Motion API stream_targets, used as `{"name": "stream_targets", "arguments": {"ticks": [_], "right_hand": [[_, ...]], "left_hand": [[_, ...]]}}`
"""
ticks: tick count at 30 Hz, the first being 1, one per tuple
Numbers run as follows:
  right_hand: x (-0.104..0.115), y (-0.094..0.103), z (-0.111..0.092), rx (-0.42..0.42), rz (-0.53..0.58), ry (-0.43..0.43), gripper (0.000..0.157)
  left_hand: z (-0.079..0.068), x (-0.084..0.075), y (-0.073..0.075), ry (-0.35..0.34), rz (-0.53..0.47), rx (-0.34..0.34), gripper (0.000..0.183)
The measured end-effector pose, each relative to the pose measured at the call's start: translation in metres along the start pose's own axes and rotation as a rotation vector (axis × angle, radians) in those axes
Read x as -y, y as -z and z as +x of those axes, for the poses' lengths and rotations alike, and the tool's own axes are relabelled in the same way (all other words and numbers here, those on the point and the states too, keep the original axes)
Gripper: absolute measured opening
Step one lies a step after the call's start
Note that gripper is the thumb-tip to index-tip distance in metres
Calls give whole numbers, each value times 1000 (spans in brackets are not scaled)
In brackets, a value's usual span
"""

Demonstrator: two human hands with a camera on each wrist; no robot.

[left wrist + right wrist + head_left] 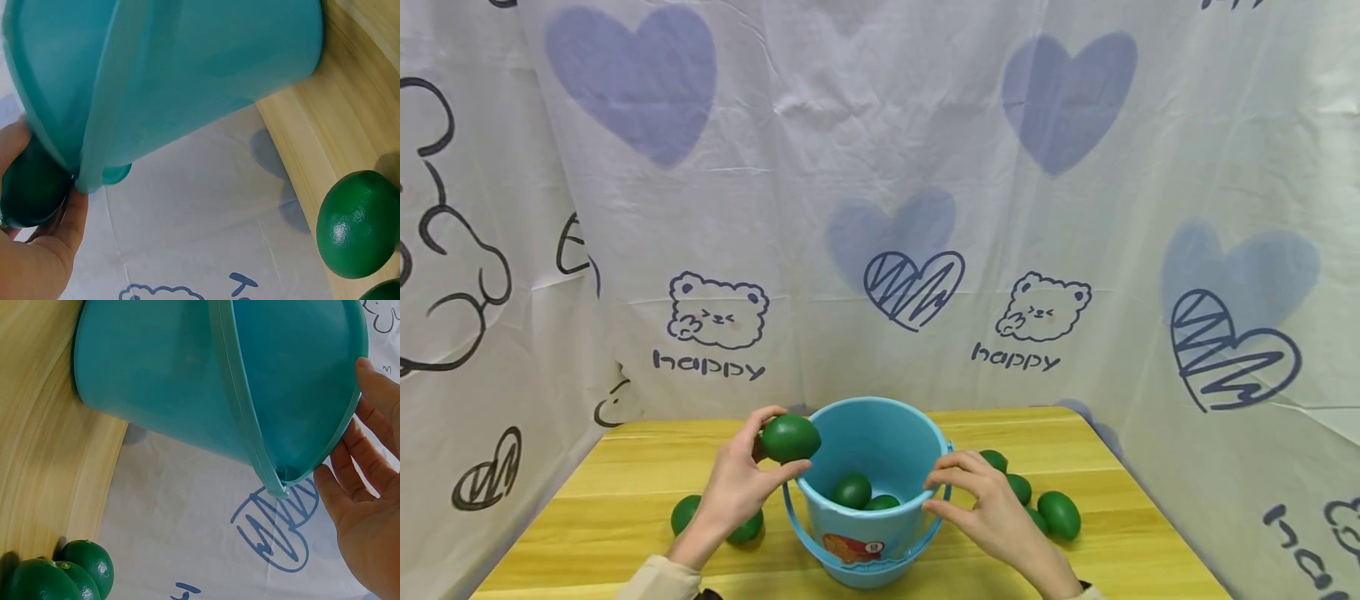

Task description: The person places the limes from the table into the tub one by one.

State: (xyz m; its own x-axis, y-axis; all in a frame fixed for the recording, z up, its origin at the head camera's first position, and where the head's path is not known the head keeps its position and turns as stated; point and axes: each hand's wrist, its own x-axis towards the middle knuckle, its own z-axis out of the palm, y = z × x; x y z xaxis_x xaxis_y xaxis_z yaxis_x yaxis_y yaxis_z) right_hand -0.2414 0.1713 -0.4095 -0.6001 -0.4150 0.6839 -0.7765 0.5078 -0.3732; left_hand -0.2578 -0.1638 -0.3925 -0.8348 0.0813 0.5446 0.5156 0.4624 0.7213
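Observation:
A blue bucket stands upright on the table, with green limes inside at its bottom. Over the left side of its rim, my left hand grips another green lime between thumb and fingers. The left wrist view has this held lime against the bucket's rim, partly hidden by the fingers. At the right of the rim is my right hand, its fingers loosely bent. Seen from the right wrist, the fingertips touch or nearly touch the rim, and nothing is gripped.
Several limes lie right of the bucket, partly behind my right hand. Two more limes sit on the left, partly behind my left wrist. The bucket's handle hangs down in front. Behind the wooden table hangs a printed white cloth.

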Motion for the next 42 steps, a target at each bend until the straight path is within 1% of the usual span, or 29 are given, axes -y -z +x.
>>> {"name": "stream_targets", "arguments": {"ticks": [2,6,11,17,26,31,38,42], "right_hand": [[0,0,-1,1,4,3,16],[-1,-1,-1,1,0,7,16],[-1,0,-1,7,1,4,14],[-1,0,0,9,6,9,14],[-1,0,0,9,-2,-8,17],[0,0,-1,5,1,-4,16],[0,-1,0,-2,0,2,17],[-1,-1,-1,-4,-2,2,17]], "left_hand": [[0,-1,-3,-28,22,-8,68],[0,-3,-8,-64,64,-23,68],[2,-5,-12,-75,49,-8,68],[5,-6,-11,-23,4,38,68],[9,-7,-8,57,39,103,68],[9,-6,-9,68,30,116,68],[10,-5,-8,48,20,133,68],[11,-5,-8,53,7,139,68]]}}
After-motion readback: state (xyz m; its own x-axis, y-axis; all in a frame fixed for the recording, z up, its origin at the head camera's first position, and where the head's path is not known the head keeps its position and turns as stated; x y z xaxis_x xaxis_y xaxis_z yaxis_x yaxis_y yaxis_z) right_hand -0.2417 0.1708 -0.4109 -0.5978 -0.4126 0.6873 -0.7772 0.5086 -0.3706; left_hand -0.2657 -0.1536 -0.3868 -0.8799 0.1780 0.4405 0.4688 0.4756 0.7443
